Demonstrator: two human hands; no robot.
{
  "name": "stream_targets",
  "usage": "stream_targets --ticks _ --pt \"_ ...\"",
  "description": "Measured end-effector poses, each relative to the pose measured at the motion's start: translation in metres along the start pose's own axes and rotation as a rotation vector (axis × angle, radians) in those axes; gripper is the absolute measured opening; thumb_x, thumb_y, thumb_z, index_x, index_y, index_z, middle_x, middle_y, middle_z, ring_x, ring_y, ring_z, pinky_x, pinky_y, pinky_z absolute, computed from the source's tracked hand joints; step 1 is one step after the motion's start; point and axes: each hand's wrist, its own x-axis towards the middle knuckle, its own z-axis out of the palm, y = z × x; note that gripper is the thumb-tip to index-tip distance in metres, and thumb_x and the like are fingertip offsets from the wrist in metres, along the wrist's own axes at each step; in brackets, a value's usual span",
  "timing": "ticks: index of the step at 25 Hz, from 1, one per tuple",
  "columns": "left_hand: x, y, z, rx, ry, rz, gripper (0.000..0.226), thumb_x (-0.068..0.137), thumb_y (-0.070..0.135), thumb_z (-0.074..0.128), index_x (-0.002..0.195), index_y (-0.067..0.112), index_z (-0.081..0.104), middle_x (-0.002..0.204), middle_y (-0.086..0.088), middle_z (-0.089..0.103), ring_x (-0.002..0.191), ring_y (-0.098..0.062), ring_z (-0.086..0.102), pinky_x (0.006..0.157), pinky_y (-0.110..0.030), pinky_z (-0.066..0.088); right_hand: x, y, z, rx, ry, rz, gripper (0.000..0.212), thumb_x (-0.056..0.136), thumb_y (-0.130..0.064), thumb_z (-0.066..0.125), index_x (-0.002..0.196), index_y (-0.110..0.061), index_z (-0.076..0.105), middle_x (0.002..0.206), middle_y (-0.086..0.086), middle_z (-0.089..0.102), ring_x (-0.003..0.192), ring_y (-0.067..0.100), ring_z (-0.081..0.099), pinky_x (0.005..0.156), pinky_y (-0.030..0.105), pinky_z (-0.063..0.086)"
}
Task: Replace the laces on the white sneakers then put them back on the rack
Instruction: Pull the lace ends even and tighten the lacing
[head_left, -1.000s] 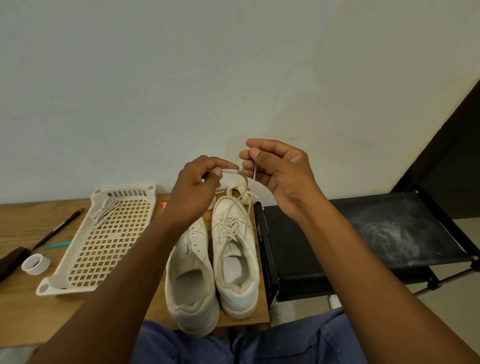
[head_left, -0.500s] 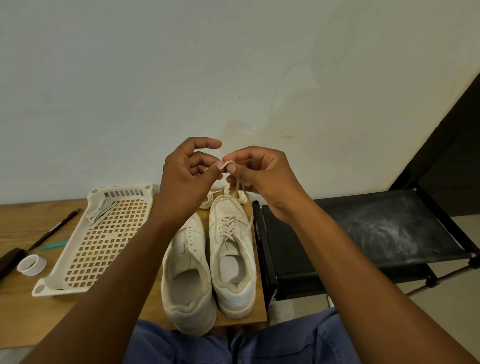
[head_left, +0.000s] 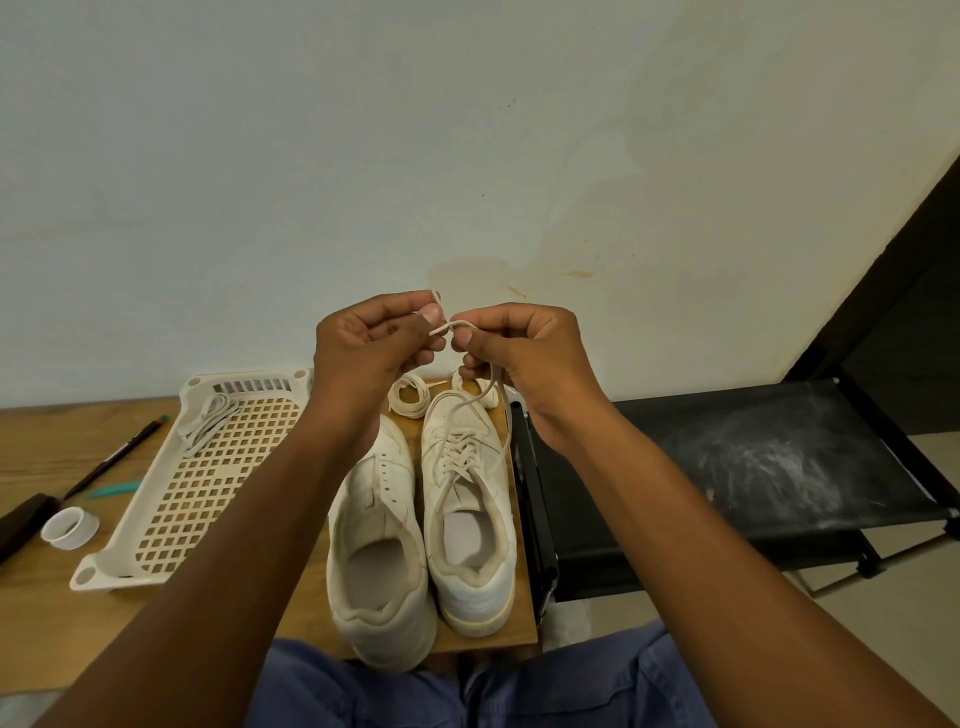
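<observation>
Two white sneakers stand side by side on the wooden table, toes toward the wall. The left sneaker (head_left: 382, 540) has bare eyelets. The right sneaker (head_left: 467, 499) is laced, and its two lace ends (head_left: 485, 400) rise to my hands. My left hand (head_left: 371, 345) and my right hand (head_left: 511, 345) are held together above the toes, each pinching a lace end between thumb and fingers. A coiled lace (head_left: 409, 396) lies beyond the toes, and a further coil is half hidden behind my right hand.
A white perforated tray (head_left: 208, 483) with a bundle of laces (head_left: 205, 421) in its far corner lies left of the shoes. Further left are a pen (head_left: 117, 457), a teal object (head_left: 111, 488), a tape roll (head_left: 70, 527). The black rack (head_left: 769, 467) stands right of the table.
My hands came together from being a little apart and now work the lace ends between their fingertips. The shoes have not moved.
</observation>
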Motion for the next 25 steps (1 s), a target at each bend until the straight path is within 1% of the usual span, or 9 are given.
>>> stream_targets --ticks 3,6,9,11,15,18,21,23,25 --pt "0.000 -0.001 0.000 -0.006 -0.009 -0.031 0.026 0.090 0.017 0.076 0.115 0.009 0.076 0.093 -0.014 0.077 0.079 -0.020 0.071 0.077 -0.031 0.057 0.000 0.001 -0.001 -0.041 -0.022 0.001 0.014 0.090 0.000 0.075 0.103 0.001 0.078 0.086 0.016 0.077 0.066 0.017 0.068 0.066 0.027 0.061" --pt "0.000 -0.003 -0.002 -0.006 -0.027 -0.018 0.023 0.091 0.014 0.074 0.112 0.007 0.076 0.091 -0.013 0.076 0.079 -0.020 0.070 0.076 -0.030 0.057 0.000 0.002 -0.001 -0.054 -0.028 0.002 0.014 0.094 -0.009 0.075 0.103 0.001 0.078 0.089 0.019 0.077 0.070 0.020 0.069 0.068 0.029 0.062" --pt "-0.001 -0.003 -0.001 -0.004 -0.047 -0.009 0.022 0.092 0.012 0.073 0.112 0.005 0.076 0.091 -0.013 0.077 0.080 -0.020 0.071 0.075 -0.027 0.058 0.001 0.004 -0.002 -0.110 0.006 -0.008 0.015 0.095 -0.016 0.075 0.099 -0.003 0.080 0.088 0.016 0.078 0.075 0.025 0.072 0.075 0.038 0.065" --pt "-0.001 -0.003 -0.001 0.004 -0.049 0.004 0.022 0.092 0.011 0.073 0.112 0.004 0.076 0.092 -0.014 0.077 0.081 -0.020 0.071 0.075 -0.028 0.058 0.002 0.008 -0.001 -0.213 0.021 -0.055 0.013 0.095 -0.018 0.075 0.096 -0.008 0.082 0.084 0.011 0.078 0.078 0.028 0.075 0.080 0.046 0.065" --pt "0.000 -0.003 -0.002 -0.003 -0.042 0.015 0.022 0.092 0.010 0.073 0.113 0.002 0.076 0.093 -0.016 0.077 0.080 -0.020 0.070 0.074 -0.027 0.057 0.004 0.012 0.001 -0.352 0.024 -0.119 0.010 0.093 -0.021 0.076 0.090 -0.016 0.084 0.077 0.008 0.077 0.077 0.032 0.074 0.080 0.055 0.062" --pt "0.000 -0.003 -0.003 -0.002 -0.035 0.021 0.023 0.092 0.010 0.072 0.113 0.002 0.075 0.096 -0.016 0.077 0.080 -0.020 0.070 0.074 -0.027 0.058 0.004 0.013 0.001 -0.370 0.033 -0.121 0.008 0.092 -0.023 0.077 0.088 -0.021 0.084 0.076 0.003 0.077 0.075 0.028 0.074 0.079 0.055 0.062" --pt "0.000 -0.002 -0.002 0.004 -0.040 0.030 0.022 0.093 0.009 0.072 0.113 0.002 0.075 0.095 -0.015 0.077 0.078 -0.019 0.069 0.075 -0.026 0.058 0.005 0.014 0.002 -0.394 0.026 -0.138 0.007 0.092 -0.024 0.078 0.089 -0.022 0.084 0.076 -0.002 0.078 0.075 0.022 0.075 0.080 0.053 0.062" --pt "0.000 -0.002 -0.002 0.020 -0.040 0.035 0.020 0.093 0.010 0.072 0.111 0.004 0.076 0.092 -0.014 0.076 0.077 -0.018 0.068 0.075 -0.027 0.057 0.005 0.015 0.002 -0.419 0.025 -0.149 0.008 0.092 -0.025 0.078 0.092 -0.020 0.084 0.076 -0.005 0.078 0.075 0.016 0.074 0.081 0.050 0.063" --pt "0.000 -0.002 -0.002 0.034 -0.042 0.038 0.018 0.092 0.011 0.073 0.109 0.005 0.077 0.091 -0.015 0.076 0.076 -0.019 0.067 0.075 -0.029 0.056 0.004 0.014 0.003 -0.424 0.009 -0.166 0.010 0.093 -0.027 0.077 0.095 -0.020 0.084 0.080 -0.008 0.078 0.078 0.010 0.074 0.081 0.041 0.064"
